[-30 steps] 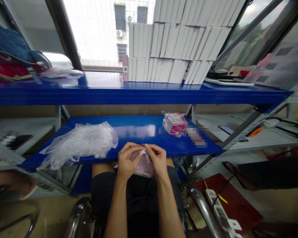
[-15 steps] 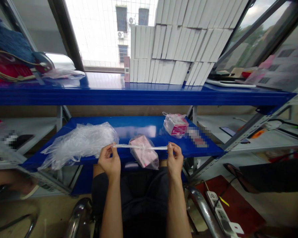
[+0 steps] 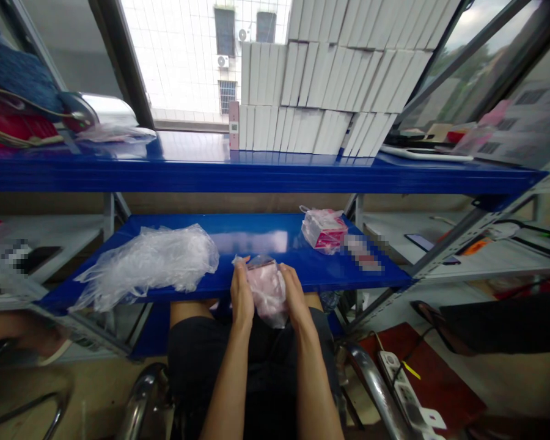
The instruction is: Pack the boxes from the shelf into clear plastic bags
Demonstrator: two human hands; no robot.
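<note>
A pink box in a clear plastic bag (image 3: 268, 287) is held between my two hands at the front edge of the blue shelf (image 3: 242, 229). My left hand (image 3: 241, 296) presses along its left side, and my right hand (image 3: 297, 296) closes round its right side. Fingers on the far side of the box are partly hidden. To the left lies a heap of clear plastic bags (image 3: 165, 260). A bagged pink-and-white box (image 3: 325, 230) sits farther back on the right.
Stacked white boxes (image 3: 321, 76) and one upright pink box (image 3: 234, 126) stand on the upper blue shelf (image 3: 187, 177). A power strip (image 3: 406, 391) lies low on the right. Chair armrests (image 3: 142, 397) flank my legs. Other people's limbs show at both sides.
My hands were apart, stretching the bag's plastic ends taut across the box. They have come together and now hold the bagged box by its sides, with the box turned more upright.
</note>
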